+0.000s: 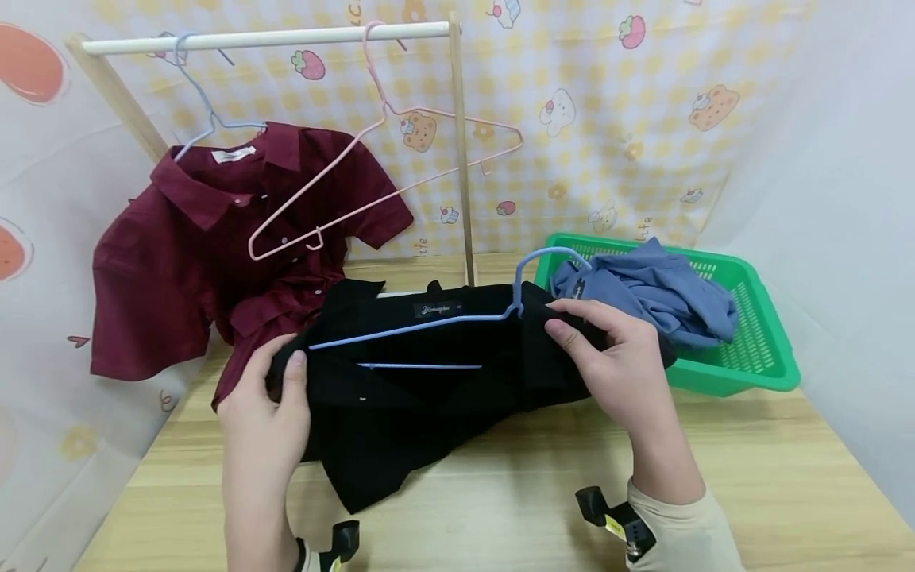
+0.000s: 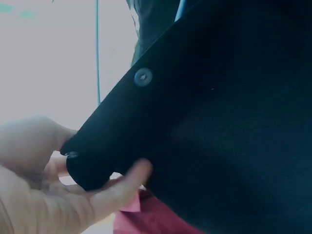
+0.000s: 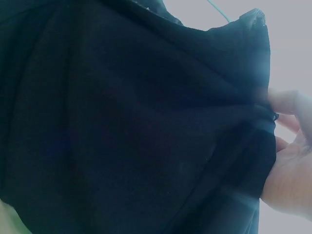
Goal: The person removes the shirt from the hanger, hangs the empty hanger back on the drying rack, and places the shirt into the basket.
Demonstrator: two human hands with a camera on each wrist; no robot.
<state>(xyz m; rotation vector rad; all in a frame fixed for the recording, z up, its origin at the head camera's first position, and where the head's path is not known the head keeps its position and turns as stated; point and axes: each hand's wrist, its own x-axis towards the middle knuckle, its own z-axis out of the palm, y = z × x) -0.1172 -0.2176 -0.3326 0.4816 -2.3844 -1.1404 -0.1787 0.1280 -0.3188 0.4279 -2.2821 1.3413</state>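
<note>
A black collared shirt [image 1: 429, 421] is held up over the table with a blue hanger [image 1: 429, 322] inside its neck opening. The hanger's hook rises near the collar's right side, and its right arm is hidden under the cloth. My left hand [image 1: 268, 417] pinches the shirt's left part near the hanger's left end. On the other side, my right hand [image 1: 625, 365] pinches the cloth by the collar between thumb and fingers. A button [image 2: 143, 77] shows on the black shirt's edge in the left wrist view. Black cloth [image 3: 146, 126] fills most of the right wrist view.
Behind stands a rack with a white rail [image 1: 286, 38]. A maroon shirt [image 1: 171, 262] hangs there on a light blue hanger [image 1: 207, 103], beside a bare pink hanger [image 1: 386, 107]. A green basket [image 1: 768, 349] at right holds blue cloth [image 1: 658, 290]. The wooden table [image 1: 772, 477] lies below.
</note>
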